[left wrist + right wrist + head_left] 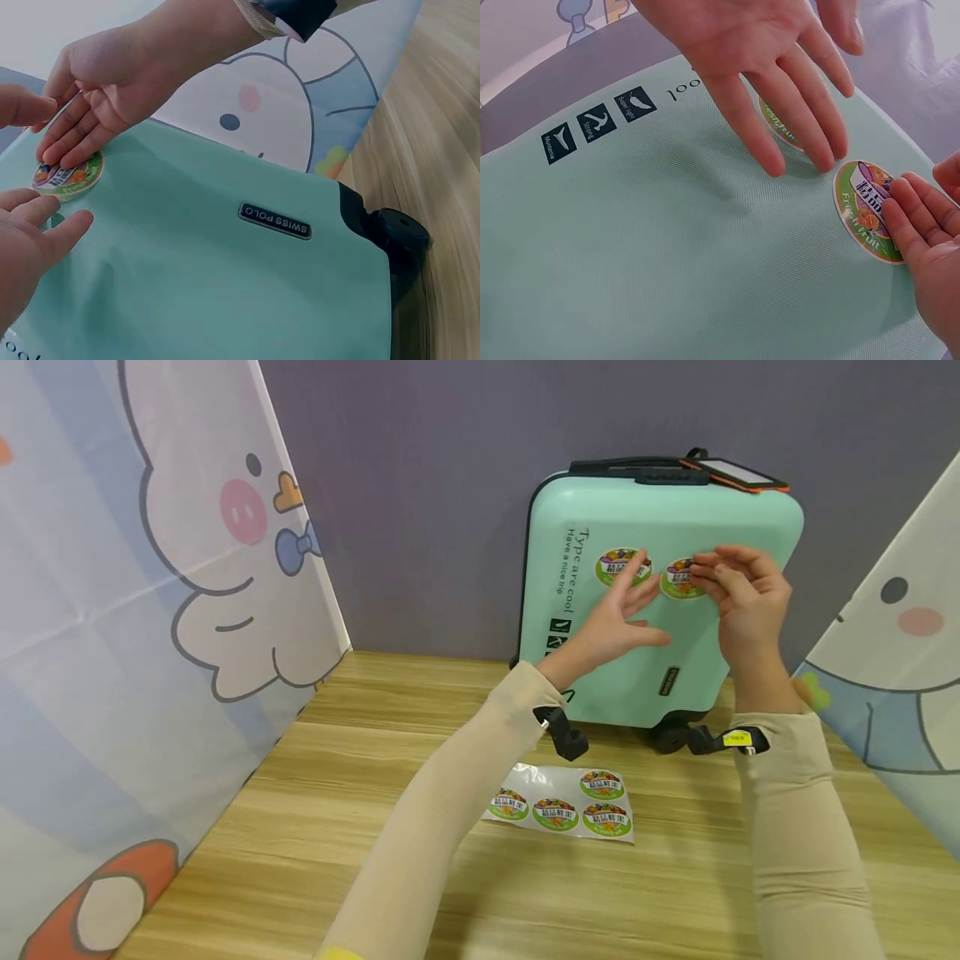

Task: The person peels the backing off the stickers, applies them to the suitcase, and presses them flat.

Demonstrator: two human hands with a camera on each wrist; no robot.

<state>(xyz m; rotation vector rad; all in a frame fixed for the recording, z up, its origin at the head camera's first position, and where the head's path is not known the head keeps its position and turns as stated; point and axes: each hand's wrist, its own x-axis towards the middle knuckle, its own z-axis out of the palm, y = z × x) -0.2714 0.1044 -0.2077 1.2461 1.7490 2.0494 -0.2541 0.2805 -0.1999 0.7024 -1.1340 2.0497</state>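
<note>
A mint-green suitcase (630, 685) stands upright, bearing two round fruit stickers side by side. My right hand (750, 597) lays its fairly straight fingers on the right sticker (866, 214), covering part of its edge. The left hand (611, 627) is spread beside it, fingers extended over the left sticker (609, 567) and partly hiding it in the head view. Its fingertips (823, 161) point toward the gap between the two stickers in the right wrist view. Nothing is held in the left hand.
On the wooden table (360, 735) in front of the suitcase lies a sheet (558, 781) with several more round stickers, partly behind the left forearm. A luggage tag (735, 472) rests on top of the suitcase. Cartoon-printed panels (225, 518) stand at both sides.
</note>
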